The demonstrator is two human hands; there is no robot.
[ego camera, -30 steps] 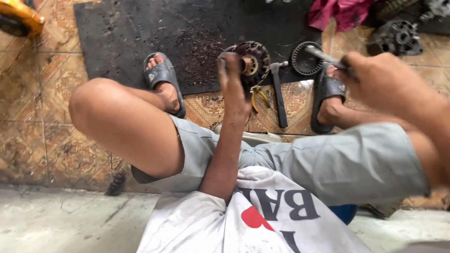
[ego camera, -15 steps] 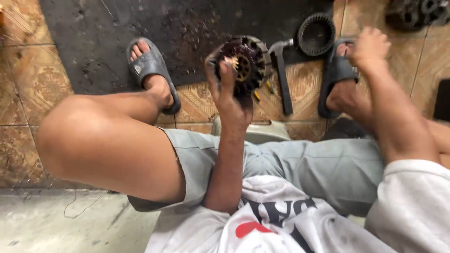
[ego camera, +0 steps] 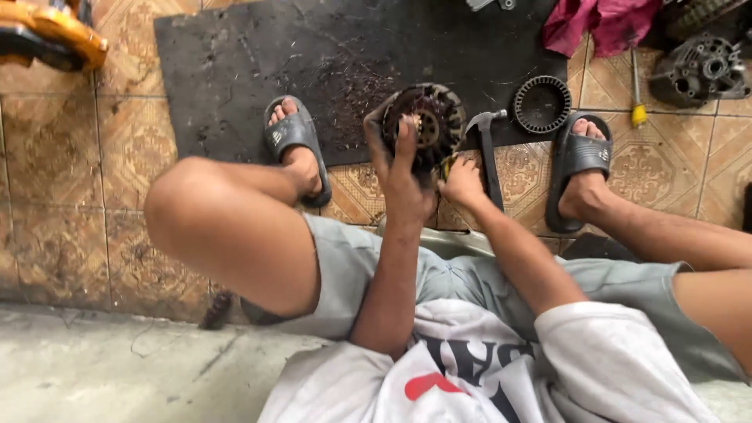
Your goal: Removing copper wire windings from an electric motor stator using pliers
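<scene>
My left hand (ego camera: 403,178) holds up a round, dark, dirty motor stator (ego camera: 432,117) with copper windings, thumb pressed near its centre hole. It hangs over the near edge of a black rubber mat (ego camera: 235,63). Just below and right of it, my right hand (ego camera: 462,182) reaches down to the tiled floor, its fingers curled over a small yellow-handled tool (ego camera: 446,164). The grip itself is hidden. A hammer (ego camera: 487,149) lies right beside that hand.
My sandalled feet (ego camera: 294,141) (ego camera: 578,160) flank the work. A black toothed ring (ego camera: 542,103) sits on the mat's right edge. A yellow-handled screwdriver (ego camera: 636,98), pink cloth (ego camera: 599,22) and a metal motor housing (ego camera: 705,66) lie far right. A yellow object (ego camera: 47,35) is top left.
My right hand left the raised tool it held, passed my right foot, and has come left to the floor under the stator. The left hand keeps the stator up.
</scene>
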